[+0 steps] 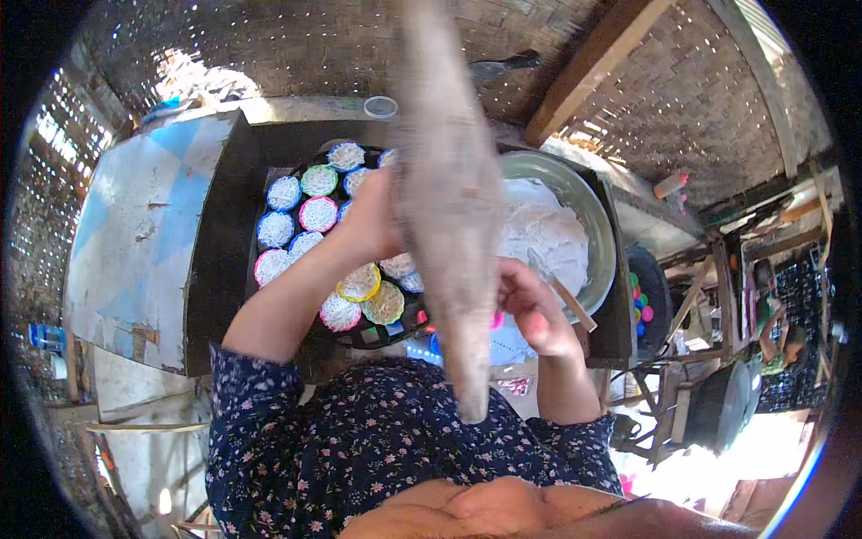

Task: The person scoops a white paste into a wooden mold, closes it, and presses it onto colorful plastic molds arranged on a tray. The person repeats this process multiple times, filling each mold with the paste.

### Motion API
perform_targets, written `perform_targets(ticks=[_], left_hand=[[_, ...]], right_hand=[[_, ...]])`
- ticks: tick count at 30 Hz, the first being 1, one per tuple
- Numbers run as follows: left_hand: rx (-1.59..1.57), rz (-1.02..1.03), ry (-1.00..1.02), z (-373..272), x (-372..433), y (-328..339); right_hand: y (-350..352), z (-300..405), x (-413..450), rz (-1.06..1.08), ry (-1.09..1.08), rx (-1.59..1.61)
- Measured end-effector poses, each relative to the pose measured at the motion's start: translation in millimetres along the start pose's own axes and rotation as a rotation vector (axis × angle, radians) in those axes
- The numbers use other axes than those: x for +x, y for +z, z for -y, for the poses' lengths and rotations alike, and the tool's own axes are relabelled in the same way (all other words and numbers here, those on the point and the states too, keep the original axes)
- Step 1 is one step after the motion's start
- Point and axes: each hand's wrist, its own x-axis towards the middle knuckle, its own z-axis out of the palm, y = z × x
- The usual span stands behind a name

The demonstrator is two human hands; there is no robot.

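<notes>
A thick wooden pole (448, 195), blurred and close to the camera, runs down the middle of the view. My left hand (377, 215) reaches in beside it, above round plastic moulds; its fingers are hidden behind the wood. White noodle-like nests fill the moulds (318, 214), which have blue, pink, green and yellow rims. On the other side, my right hand (535, 306) has curled fingers near a pink plastic piece (497, 320); the pole hides its fingertips. Behind it stands a metal basin (603, 236) of white dough or flour (542, 229). A wooden-handled tool (571, 303) leans in the basin.
A painted board (145, 242) stands at the left. Coloured plastic moulds (640, 303) lie in a dark pan (656, 337) at the right. A clear round lid (380, 107) sits on the back ledge, before a woven wall (296, 54). Another person (781, 343) is at far right.
</notes>
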Motion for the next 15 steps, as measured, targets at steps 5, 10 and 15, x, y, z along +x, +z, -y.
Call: perform_targets(ticks=[5, 10, 15], left_hand=[[-0.168, -0.244, -0.072, 15.3, -106.6, -64.0], [-0.672, -0.424, -0.047, 20.7, -173.3, -94.5], [-0.634, -0.666, -0.094, -30.8, -219.7, -116.6]], right_hand=[[-41.9, -74.4, -48.7, -0.327, 0.383, -0.634], [-73.9, -196.8, -116.2, -0.462, 0.518, -1.405], [-62.7, -225.7, -104.9, -0.469, 0.584, -1.593]])
